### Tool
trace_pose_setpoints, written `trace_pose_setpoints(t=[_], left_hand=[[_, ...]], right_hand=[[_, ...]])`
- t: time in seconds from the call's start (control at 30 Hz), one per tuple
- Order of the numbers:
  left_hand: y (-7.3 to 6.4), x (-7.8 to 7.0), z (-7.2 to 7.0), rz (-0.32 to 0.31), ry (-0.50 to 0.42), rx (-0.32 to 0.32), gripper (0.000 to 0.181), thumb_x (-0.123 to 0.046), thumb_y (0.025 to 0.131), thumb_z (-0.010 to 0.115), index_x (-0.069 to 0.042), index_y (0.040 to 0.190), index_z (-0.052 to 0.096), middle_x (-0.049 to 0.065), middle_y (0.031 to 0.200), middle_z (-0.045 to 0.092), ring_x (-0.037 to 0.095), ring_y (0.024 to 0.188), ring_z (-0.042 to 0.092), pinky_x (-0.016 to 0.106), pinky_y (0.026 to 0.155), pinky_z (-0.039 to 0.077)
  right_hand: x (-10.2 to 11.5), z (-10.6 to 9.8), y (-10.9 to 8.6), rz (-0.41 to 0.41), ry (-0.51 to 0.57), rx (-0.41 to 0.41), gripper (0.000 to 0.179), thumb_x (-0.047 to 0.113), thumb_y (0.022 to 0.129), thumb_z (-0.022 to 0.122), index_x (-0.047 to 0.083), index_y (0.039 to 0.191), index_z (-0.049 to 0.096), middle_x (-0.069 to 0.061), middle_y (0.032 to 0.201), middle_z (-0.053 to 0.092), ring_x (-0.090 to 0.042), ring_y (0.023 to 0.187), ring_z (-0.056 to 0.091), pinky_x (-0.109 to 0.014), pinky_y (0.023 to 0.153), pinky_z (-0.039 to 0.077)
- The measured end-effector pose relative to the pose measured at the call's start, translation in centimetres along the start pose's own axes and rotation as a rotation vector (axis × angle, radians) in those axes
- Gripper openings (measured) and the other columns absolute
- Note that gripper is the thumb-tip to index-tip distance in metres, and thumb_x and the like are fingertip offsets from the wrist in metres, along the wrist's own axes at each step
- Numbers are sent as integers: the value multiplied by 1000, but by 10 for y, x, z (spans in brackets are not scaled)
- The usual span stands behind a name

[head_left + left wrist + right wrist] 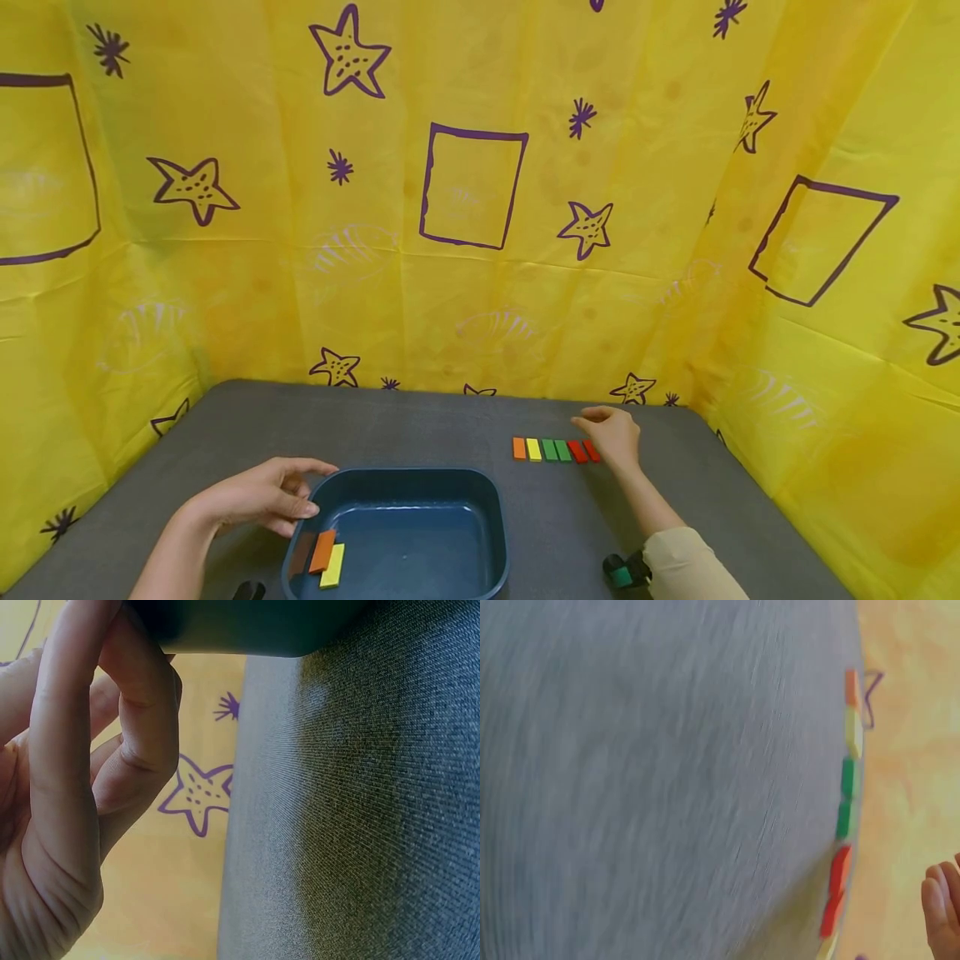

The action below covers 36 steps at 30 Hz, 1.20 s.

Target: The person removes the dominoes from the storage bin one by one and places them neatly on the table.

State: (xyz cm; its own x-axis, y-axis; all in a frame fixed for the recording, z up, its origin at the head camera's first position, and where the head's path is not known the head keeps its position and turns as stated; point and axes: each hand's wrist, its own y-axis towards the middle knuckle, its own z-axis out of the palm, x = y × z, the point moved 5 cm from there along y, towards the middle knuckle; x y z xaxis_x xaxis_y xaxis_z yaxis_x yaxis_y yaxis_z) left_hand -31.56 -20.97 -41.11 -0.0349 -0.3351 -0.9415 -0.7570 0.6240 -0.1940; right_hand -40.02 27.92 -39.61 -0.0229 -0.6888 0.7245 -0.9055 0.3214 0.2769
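In the head view my left hand (pixel 266 496) grips the left rim of a dark blue plastic tub (pixel 501 533); the left wrist view has its bent fingers (pixel 142 712) against the tub's underside or wall. An orange block (pixel 322 552) and a yellow block (pixel 332 567) lie inside the tub by its left wall. My right hand (pixel 613 435) is over the right end of a row of blocks, fingers extended, nothing seen in them. The row has an orange block (pixel 519 448), a yellow block (pixel 533 450), green blocks (pixel 556 451) and red blocks (pixel 577 452). Another yellowish block (pixel 827 948) sits past the red ones.
A dark grey cloth-covered table (pixel 420 417) lies under everything. Yellow curtains (pixel 480 333) with purple stars and squares enclose it at the back and sides. A black device (pixel 626 572) is at my right wrist, beside the sleeve.
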Motion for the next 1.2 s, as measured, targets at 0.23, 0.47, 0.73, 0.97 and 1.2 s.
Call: trace_pose_setpoints(t=[0.23,0.47,0.73,0.97,1.2], left_hand=[[1,0,1,10,-16,6,68,-15,97,62,15,147,27,1,84,55,5,66,54,20,62,55],[0,1,0,6,-18,6,67,-14,97,61,15,147,27,1,84,55,6,67,55,20,62,55],[1,2,0,9,-13,0,67,-14,97,61,15,147,27,2,85,54,6,68,55,21,63,56],[1,1,0,2,-12,-7,68,-14,97,62,14,147,28,2,84,55,6,67,56,21,63,56],[0,-1,1,15,-14,-4,68,-14,96,62,15,147,27,1,84,55,6,67,56,21,63,56]], right_hand=[[31,18,-13,-55,83,60,29,32,80,81,13,102,79,-8,99,78,-26,93,70,-38,80,55],[71,34,-35,-128,187,144,24,27,79,83,16,100,79,-5,99,78,-21,91,72,-32,77,57],[105,52,-65,-191,263,276,24,26,77,85,16,98,78,-4,97,78,-17,88,73,-27,68,57],[126,67,-86,-261,285,375,26,27,77,84,16,99,78,-5,98,78,-17,88,74,-27,73,58],[144,89,-109,-325,342,520,26,26,79,83,14,101,77,-9,99,78,-15,85,73,-23,71,58]])
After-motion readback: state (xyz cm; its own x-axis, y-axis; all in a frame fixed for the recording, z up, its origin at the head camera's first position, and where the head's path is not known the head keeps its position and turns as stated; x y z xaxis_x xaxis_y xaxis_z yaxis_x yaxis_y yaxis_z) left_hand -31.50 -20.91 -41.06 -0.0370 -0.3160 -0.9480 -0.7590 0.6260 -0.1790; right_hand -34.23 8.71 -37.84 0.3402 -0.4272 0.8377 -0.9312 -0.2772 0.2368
